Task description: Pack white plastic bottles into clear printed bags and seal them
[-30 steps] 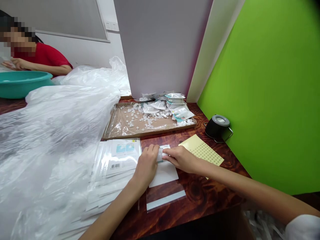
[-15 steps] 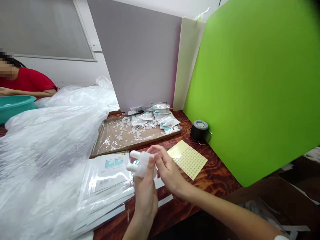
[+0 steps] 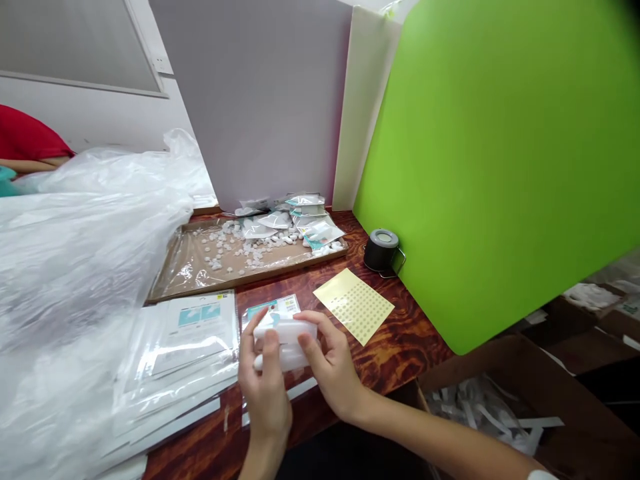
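In front of me I hold two small translucent white plastic bottles (image 3: 289,331) with rounded white tips, side by side and pointing left. My left hand (image 3: 265,383) has its thumb and fingers closed around their tip ends. At the other end, the thumb and fingers of my right hand (image 3: 336,370) grip them too, covering part of the bottles. Beneath them on the table lies a clear bag with a printed card (image 3: 285,305), partly hidden by my hands. A yellow sheet of small round stickers (image 3: 357,303) lies just beyond my right hand.
A stack of clear bags with printed cards (image 3: 187,347) lies at left, beside a large plastic sheet (image 3: 65,280). Behind is a cardboard tray (image 3: 200,290) of small white parts and filled packets. A black round device (image 3: 381,252) stands by the green panel (image 3: 490,167).
The bottles have turned from angled toward me to nearly level, and my left fingers have come round their tips. My view has shifted to the right and downward.
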Demonstrator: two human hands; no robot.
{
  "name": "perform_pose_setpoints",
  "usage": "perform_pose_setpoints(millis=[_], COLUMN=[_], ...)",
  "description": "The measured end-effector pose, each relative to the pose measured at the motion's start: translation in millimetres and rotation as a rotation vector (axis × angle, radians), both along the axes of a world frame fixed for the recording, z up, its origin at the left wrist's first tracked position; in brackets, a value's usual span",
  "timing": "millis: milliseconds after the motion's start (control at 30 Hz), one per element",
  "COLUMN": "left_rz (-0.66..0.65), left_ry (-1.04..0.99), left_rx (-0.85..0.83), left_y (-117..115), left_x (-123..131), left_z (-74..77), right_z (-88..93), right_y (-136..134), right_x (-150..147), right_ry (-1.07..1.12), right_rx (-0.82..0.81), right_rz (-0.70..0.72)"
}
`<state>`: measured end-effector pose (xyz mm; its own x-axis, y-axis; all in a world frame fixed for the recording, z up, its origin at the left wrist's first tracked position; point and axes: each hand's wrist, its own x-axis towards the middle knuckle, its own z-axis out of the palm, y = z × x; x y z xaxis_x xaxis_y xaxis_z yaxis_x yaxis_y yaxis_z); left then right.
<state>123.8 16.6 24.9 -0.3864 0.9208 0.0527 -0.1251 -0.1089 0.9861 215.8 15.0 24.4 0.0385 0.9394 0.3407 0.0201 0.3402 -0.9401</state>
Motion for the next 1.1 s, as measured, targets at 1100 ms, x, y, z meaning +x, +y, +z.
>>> perform_pose_setpoints(millis=[1100], left_rz=[-0.219], left_ry=[0.561], left_rx=[-0.206], left_y=[84.3], left_x=[-48.1], left_z=[-22.3], right_z=[-38.7], right_y=[89.1], right_x=[113.2], right_ry=[-0.858], right_rx=[-0.046], right_rz=[-0.123])
